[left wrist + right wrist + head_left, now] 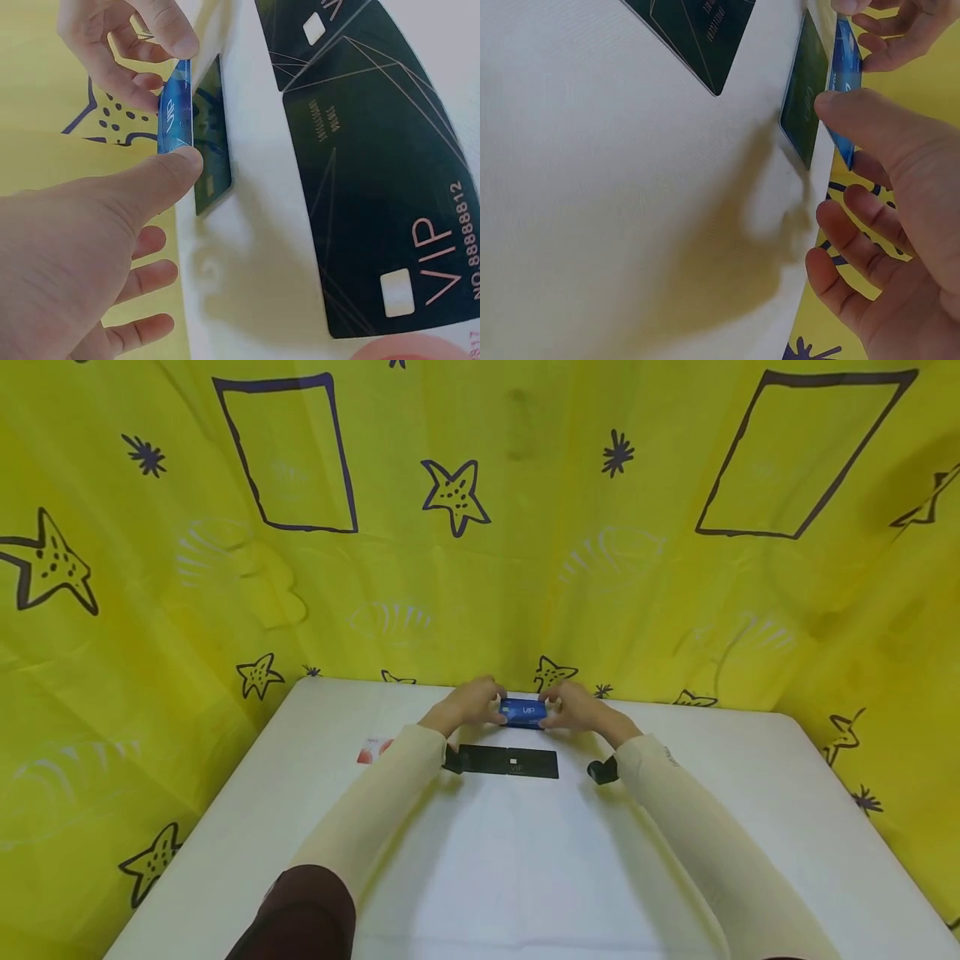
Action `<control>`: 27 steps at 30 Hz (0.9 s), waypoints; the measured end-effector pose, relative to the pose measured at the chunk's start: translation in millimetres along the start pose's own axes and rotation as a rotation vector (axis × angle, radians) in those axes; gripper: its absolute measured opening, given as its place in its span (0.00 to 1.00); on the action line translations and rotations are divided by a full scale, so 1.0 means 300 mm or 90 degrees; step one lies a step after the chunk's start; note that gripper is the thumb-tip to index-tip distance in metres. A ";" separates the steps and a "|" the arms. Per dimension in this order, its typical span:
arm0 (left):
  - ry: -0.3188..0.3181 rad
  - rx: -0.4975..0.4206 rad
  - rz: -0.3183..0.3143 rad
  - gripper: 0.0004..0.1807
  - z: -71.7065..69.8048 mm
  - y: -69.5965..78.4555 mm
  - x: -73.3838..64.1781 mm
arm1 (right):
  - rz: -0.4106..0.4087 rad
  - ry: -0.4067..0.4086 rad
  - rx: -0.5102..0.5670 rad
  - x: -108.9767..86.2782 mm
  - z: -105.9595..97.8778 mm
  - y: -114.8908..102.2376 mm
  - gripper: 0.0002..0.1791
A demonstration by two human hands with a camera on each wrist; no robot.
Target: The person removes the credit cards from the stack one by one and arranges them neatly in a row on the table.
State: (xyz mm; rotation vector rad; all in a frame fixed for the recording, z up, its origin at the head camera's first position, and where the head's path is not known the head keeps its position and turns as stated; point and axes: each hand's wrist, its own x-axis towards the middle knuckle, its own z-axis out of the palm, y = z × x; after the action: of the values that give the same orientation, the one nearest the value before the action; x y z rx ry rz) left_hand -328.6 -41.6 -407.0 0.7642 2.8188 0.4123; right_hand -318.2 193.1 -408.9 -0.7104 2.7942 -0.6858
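Both hands pinch a blue VIP card (522,712) near the far edge of the table, one at each end. My left hand (472,703) grips its left end, the thumb (176,169) on the face towards me. At the other end my right hand (576,706) pinches it, thumb (847,112) in front and other fingers loosely bent. Close below the blue card is a dark green card (214,142), also visible in the right wrist view; the blue one hides it in the head view.
Nearer on the white table (517,860) lie two dark cards, a left one (480,759) and a right VIP one (534,763), end to end. A red-and-white card (371,750) is partly behind the left sleeve. A yellow patterned curtain (517,593) hangs behind the far edge.
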 end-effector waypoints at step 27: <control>0.010 0.028 0.008 0.29 -0.023 0.014 -0.002 | -0.022 0.011 -0.021 -0.017 -0.034 -0.008 0.27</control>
State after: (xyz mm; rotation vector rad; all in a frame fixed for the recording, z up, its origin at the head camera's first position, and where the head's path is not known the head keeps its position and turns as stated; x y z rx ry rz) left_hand -328.1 -40.0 -399.3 0.7909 2.8477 0.3609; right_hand -315.6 197.7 -398.6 -0.7638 2.8222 -0.6557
